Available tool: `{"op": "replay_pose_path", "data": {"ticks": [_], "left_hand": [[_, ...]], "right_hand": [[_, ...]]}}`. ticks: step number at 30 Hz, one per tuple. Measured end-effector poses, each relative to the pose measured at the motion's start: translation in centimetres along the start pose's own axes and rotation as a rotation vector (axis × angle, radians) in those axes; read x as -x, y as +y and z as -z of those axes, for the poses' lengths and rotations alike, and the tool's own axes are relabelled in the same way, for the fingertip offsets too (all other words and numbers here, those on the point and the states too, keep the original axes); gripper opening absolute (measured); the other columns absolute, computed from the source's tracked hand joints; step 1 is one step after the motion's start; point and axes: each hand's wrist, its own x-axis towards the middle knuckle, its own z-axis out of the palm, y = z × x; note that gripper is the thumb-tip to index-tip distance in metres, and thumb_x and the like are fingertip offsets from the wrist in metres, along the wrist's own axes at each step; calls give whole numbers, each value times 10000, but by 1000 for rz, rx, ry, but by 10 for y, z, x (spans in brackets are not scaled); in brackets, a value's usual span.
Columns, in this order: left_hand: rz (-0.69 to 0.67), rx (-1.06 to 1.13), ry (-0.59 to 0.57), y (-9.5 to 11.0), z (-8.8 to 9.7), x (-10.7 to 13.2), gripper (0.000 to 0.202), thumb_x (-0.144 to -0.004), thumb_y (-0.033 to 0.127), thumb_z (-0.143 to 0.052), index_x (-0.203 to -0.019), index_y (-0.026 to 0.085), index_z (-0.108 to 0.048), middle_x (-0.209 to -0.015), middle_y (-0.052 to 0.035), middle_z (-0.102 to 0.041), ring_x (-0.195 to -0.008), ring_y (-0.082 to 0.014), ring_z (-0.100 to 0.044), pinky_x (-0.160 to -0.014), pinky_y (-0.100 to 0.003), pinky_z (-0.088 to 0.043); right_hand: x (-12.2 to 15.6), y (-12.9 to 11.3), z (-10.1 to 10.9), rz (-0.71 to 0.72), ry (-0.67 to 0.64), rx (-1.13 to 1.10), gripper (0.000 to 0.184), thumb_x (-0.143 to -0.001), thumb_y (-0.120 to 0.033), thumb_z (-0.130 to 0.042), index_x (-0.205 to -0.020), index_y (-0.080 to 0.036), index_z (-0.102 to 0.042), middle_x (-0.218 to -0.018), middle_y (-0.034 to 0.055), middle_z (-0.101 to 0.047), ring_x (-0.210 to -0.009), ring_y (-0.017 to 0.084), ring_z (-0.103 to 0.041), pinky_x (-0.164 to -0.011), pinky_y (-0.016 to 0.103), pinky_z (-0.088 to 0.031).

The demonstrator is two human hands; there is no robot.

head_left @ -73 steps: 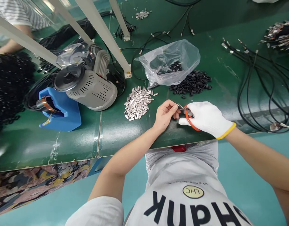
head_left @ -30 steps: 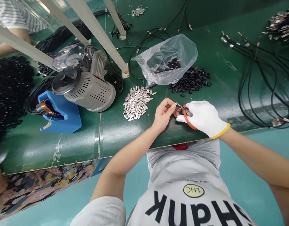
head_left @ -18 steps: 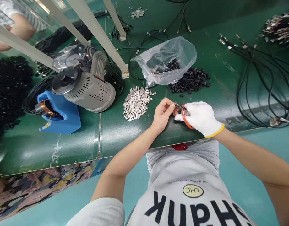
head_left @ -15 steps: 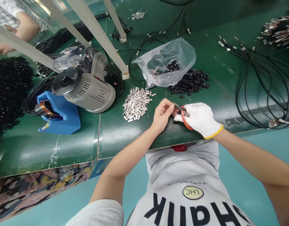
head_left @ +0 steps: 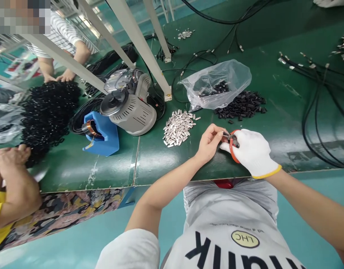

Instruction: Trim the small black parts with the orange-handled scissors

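A small metal piece (head_left: 224, 133) sits pinched between the two hands, just above the near edge of the green tabletop (head_left: 189, 164). It is too small to make out in detail. Judging by the loose metal clips (head_left: 178, 127) heaped just to the left, it is probably light, stiff and smooth, so it would slip easily and wants a firm pinch by its flat sides, near one end.

The bare left hand (head_left: 209, 143) has its fingers closed together on that piece at thumb and forefinger. The gloved right hand (head_left: 252, 151) is wrapped around orange-handled pliers (head_left: 233, 147), fingers clamped on the handles, with the tool's tip meeting the piece. The pliers look rigid and heavier than the part; the grip belongs on the coated handles, which should not slide against the cotton glove.

Beyond the hands lies a heap of small black parts (head_left: 242, 106), partly spilling from a clear plastic bag (head_left: 219, 84). To the left stand a grey machine (head_left: 129, 108) and a blue tape holder (head_left: 103, 134). Black cables (head_left: 318, 101) loop over the right of the tabletop. Another person's hand (head_left: 13, 158) works at the far left, and a person in a striped shirt (head_left: 64, 35) is across the tabletop.
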Motion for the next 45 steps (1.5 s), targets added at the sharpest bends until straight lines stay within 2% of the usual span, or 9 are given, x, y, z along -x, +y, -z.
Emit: {"op": "replay_pose_path", "data": {"ticks": [9, 13, 16, 24, 28, 32, 39, 45], "left_hand": [[-31, -56, 49, 0, 3, 0, 389, -925, 555, -660, -906, 192, -522, -1020, -36, -655, -774, -109, -623, -773, -287, -539], [-20, -77, 71, 1, 4, -1, 364, -937, 548, -645, -938, 196, -549, -950, -26, -657, -765, -119, -641, -779, -297, -545], [-19, -70, 66, 0, 5, -2, 342, -948, 524, -643, -963, 192, -563, -896, -16, -656, -755, -116, -641, -790, -297, -543], [35, -21, 44, -4, 4, -4, 368, -925, 541, -669, -944, 196, -543, -908, -18, -672, -749, -120, -645, -772, -297, -548], [40, -55, 48, -4, 4, -4, 343, -939, 542, -647, -967, 210, -566, -866, -9, -676, -751, -132, -649, -761, -295, -541], [23, -155, 45, -1, 3, -3, 367, -946, 576, -613, -971, 209, -618, -810, -12, -674, -736, -140, -632, -733, -287, -521], [7, -239, 8, 0, 4, 0, 370, -944, 566, -623, -934, 198, -652, -792, -6, -652, -724, -135, -599, -721, -277, -493], [68, -161, -15, -3, 4, -1, 378, -919, 578, -651, -913, 200, -647, -776, -6, -653, -709, -139, -609, -699, -277, -494]], "right_hand": [[-5, 3, -2, 36, -54, 23, 553, -983, -672, -417, -861, -176, -628, -738, 89, -656, -706, 218, -590, -684, 331, -267], [-6, 2, -1, 49, -74, 66, 610, -985, -702, -379, -848, -166, -634, -728, 110, -674, -688, 222, -601, -670, 328, -256], [-7, 3, -1, 56, -85, 91, 638, -984, -720, -352, -831, -167, -632, -700, 114, -673, -673, 233, -604, -655, 328, -243], [-6, 14, -7, 73, -102, 96, 633, -978, -726, -367, -819, -172, -631, -745, 121, -695, -709, 245, -630, -666, 332, -246], [-4, 13, -7, 35, -90, 97, 641, -974, -731, -369, -802, -174, -636, -727, 115, -690, -703, 240, -632, -649, 329, -236], [-2, 10, -3, 3, -76, 66, 630, -973, -724, -382, -826, -176, -657, -751, 114, -705, -717, 238, -644, -641, 324, -241], [-4, 9, 14, -17, -158, -13, 627, -917, -785, -427, -831, -210, -661, -776, 84, -701, -709, 224, -639, -618, 310, -287], [-6, 12, 20, 24, -196, 4, 644, -893, -805, -452, -897, -201, -675, -824, 112, -704, -776, 250, -658, -664, 314, -350]]}}
